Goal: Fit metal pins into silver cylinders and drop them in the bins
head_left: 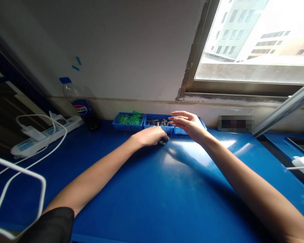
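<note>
Along the far edge of the glossy blue table: three small open-topped blue plastic bins side by side; the left bin holds translucent green pieces, the middle bin small dark grey pieces, and the right bin is partly hidden.
Left hand: its grip looks closed on a small dark object, just in front of the middle bin; whether that touches the table, I cannot tell.
Right hand: grip loose, fingers apart, raised before the right bin, seemingly holding nothing.
Stage: probably early; the dark object is out of the bins, while plenty of green and grey pieces remain inside.
Far left corner: a clear, blue-capped bottle of dark drink.
</note>
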Action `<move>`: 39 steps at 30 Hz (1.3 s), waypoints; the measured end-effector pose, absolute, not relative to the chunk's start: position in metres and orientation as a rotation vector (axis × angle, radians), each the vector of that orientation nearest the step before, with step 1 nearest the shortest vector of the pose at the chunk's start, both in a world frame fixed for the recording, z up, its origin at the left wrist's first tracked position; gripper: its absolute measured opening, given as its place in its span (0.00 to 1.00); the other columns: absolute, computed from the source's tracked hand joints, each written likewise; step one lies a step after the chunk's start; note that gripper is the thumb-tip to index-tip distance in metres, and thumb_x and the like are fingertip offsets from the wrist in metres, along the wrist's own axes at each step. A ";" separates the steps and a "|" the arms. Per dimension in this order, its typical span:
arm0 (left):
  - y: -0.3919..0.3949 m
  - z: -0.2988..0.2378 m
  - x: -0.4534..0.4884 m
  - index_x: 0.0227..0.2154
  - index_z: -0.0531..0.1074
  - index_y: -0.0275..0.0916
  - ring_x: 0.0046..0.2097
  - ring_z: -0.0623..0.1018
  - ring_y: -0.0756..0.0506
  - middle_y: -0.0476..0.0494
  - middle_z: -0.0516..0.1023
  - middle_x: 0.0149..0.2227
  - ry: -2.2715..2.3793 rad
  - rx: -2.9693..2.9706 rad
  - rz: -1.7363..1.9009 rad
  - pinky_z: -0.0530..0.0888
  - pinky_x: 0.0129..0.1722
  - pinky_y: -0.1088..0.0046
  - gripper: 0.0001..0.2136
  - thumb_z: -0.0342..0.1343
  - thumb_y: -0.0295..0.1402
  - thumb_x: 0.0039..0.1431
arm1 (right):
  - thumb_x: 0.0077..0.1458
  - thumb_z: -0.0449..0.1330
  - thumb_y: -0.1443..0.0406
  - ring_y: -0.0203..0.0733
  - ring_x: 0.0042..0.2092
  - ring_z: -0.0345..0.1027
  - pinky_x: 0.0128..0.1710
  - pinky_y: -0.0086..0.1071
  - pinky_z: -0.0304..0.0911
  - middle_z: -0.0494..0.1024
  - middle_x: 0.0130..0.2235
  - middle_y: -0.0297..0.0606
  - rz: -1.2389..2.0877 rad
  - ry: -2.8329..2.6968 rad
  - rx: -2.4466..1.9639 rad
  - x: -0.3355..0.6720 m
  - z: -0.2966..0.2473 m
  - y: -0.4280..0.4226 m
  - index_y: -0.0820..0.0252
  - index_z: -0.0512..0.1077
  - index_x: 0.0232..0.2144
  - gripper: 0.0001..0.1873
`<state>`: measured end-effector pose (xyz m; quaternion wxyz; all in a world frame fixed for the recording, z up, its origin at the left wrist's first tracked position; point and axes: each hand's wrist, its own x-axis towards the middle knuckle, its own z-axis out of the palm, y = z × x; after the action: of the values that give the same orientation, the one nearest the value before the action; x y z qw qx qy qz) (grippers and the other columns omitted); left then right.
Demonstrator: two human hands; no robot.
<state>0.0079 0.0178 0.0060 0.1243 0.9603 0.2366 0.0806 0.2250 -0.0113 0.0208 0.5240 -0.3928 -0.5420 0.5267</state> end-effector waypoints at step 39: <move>0.011 0.054 -0.004 0.33 0.77 0.34 0.31 0.78 0.49 0.47 0.79 0.30 0.677 2.355 0.789 0.72 0.31 0.77 0.14 0.72 0.36 0.48 | 0.49 0.74 0.54 0.40 0.31 0.75 0.36 0.34 0.69 0.82 0.29 0.36 1.397 -1.726 -0.948 0.230 0.022 -0.017 0.60 0.81 0.39 0.19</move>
<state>-0.0040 0.0106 0.0543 0.2798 0.8783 0.2524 0.2943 0.2301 -0.0167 0.0217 0.3556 -0.3670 -0.6683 0.5406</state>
